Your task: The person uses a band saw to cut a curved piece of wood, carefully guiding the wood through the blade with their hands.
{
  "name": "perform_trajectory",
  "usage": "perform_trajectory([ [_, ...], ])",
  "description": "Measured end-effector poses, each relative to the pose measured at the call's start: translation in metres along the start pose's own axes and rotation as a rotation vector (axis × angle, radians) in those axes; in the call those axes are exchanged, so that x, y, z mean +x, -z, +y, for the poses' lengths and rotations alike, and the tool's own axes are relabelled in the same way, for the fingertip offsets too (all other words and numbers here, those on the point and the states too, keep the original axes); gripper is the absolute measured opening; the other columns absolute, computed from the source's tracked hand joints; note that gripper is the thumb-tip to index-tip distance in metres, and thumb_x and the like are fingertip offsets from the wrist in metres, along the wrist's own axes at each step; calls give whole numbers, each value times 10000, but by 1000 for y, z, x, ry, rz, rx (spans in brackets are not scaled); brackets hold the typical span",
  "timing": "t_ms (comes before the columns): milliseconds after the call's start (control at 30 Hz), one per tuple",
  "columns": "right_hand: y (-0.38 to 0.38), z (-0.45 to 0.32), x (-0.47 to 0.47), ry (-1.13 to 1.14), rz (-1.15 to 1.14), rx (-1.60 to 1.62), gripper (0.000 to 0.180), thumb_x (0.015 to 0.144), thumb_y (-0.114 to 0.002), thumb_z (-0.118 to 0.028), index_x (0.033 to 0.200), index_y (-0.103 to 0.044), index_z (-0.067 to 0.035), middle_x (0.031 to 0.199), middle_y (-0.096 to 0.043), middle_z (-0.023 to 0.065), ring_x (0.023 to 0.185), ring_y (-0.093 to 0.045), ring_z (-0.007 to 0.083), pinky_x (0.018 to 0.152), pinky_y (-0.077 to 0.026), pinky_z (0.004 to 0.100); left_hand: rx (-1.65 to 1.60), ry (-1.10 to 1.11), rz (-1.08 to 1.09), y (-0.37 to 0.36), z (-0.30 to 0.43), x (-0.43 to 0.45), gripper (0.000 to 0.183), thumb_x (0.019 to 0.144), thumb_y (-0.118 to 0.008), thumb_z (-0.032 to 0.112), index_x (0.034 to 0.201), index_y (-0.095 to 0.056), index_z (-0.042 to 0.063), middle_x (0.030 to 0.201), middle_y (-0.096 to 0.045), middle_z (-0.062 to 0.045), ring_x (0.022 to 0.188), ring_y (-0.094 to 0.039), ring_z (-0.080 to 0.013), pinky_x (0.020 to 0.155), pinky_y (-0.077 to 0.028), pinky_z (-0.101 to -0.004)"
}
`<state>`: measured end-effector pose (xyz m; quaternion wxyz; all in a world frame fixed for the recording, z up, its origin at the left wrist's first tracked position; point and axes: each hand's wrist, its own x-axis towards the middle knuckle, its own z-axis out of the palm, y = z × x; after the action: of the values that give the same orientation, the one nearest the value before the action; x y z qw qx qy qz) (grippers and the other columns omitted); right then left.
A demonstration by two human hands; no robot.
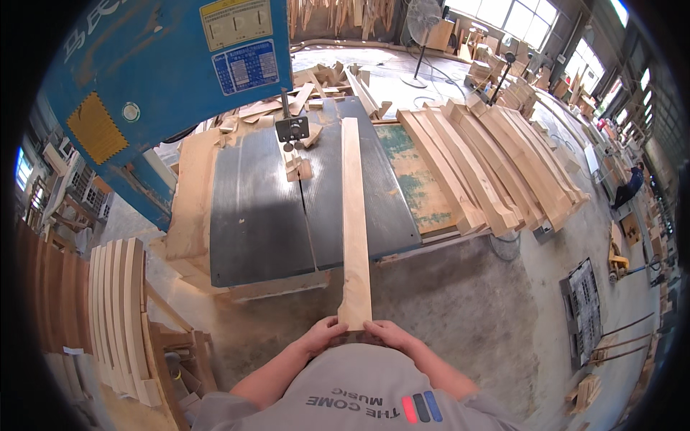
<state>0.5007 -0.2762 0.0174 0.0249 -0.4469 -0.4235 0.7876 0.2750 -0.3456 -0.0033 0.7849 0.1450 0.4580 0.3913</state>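
Both my hands grip the near end of a long pale wooden leg blank, close to my belly. My left hand holds its left side and my right hand its right side, thumbs on top. The far part of the blank lies over the dark ribbed table of a blue bandsaw, to the right of the blade slot. The blade guide hangs over the table, left of the blank's far end. Small wood pieces lie around the guide.
On the right, several shaped wooden legs lie side by side on a side table with worn green paint. Offcuts pile behind the saw. At left, several curved blanks stand on a wooden rack. A person sits far right.
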Motion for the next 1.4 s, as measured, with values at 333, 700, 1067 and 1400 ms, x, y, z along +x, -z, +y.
perform_trajectory([
  [333, 40, -8, -6, 13, -35, -161, 539, 966, -675, -392, 1328, -594, -2, 1117, -684, 69, 947, -647, 126, 797, -518, 251, -436, -356, 251, -23, -52, -21, 515, 904, -608, 293, 1349, -551, 41, 1277, -629, -102, 1161, -616, -252, 994, -507, -428],
  [700, 83, -93, 47, 326, 70, -189, 381, 986, -621, -316, 1210, -654, -10, 1046, -682, 33, 884, -646, 126, 734, -508, 250, -765, -820, 709, -12, -119, -134, 525, 933, -525, 430, 1324, -582, 83, 1310, -629, -66, 1242, -568, -259, 1057, -431, -446],
  [1067, 81, -225, 193, 647, 489, -107, 546, 975, -641, -210, 1422, -476, 55, 1035, -662, 70, 832, -640, 124, 710, -536, 265, -861, -768, 999, 32, -157, -212, 537, 913, -454, 484, 1205, -622, 66, 1213, -671, -95, 1133, -631, -286, 1003, -464, -471],
  [1400, 82, -265, 259, 752, 516, -217, 283, 950, -664, -182, 1163, -691, 2, 1001, -707, 29, 872, -633, 109, 785, -506, 282, -820, -738, 949, 58, -130, -211, 593, 957, -443, 531, 1252, -598, 40, 1219, -664, -123, 1152, -627, -294, 1016, -464, -446],
])
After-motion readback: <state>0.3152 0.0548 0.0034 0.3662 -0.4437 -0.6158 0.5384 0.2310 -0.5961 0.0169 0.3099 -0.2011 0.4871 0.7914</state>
